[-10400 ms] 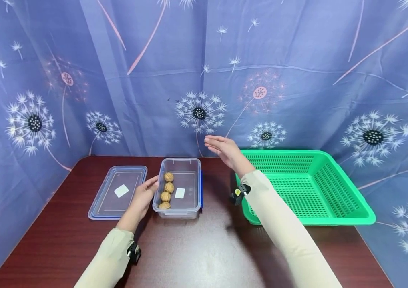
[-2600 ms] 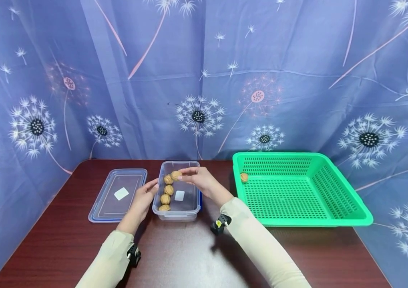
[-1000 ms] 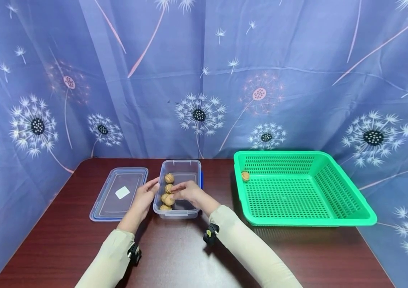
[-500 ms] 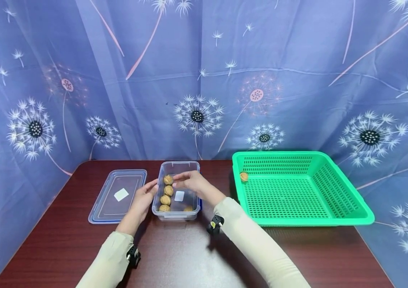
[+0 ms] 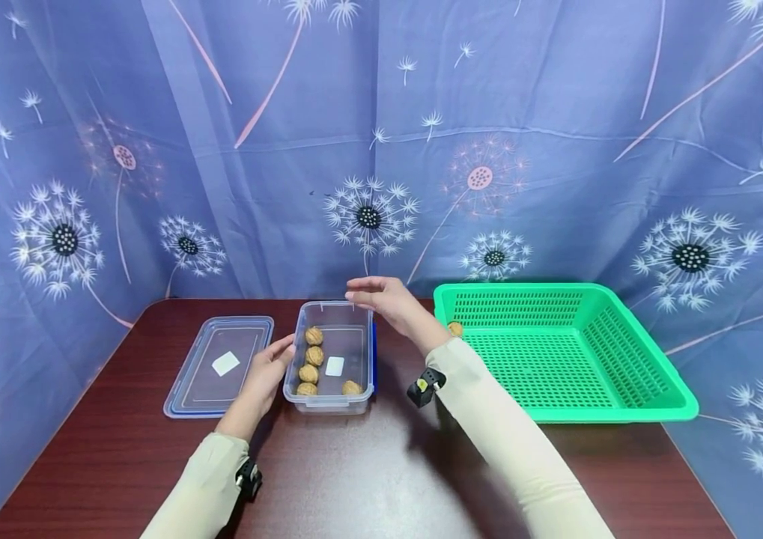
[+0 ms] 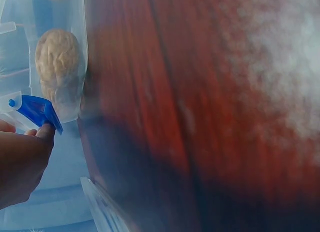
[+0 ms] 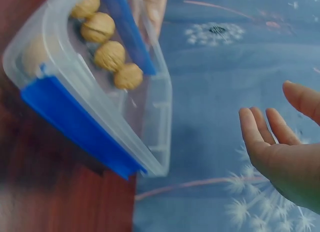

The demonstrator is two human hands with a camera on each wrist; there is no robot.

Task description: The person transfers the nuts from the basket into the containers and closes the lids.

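Walnuts [image 5: 309,361] lie in box [image 5: 331,405] below empty, relaxed right hand [image 5: 386,299].

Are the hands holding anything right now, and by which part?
The right hand is empty, fingers relaxed. The left hand rests against the clear box at its left rim.

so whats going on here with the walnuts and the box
A person works at a dark wooden table. The left hand rests against the side of a clear plastic box that holds five brown walnuts. The right hand hovers open and empty above the box's far end. One more walnut lies in the green plastic basket. The box's clear lid lies flat to its left.
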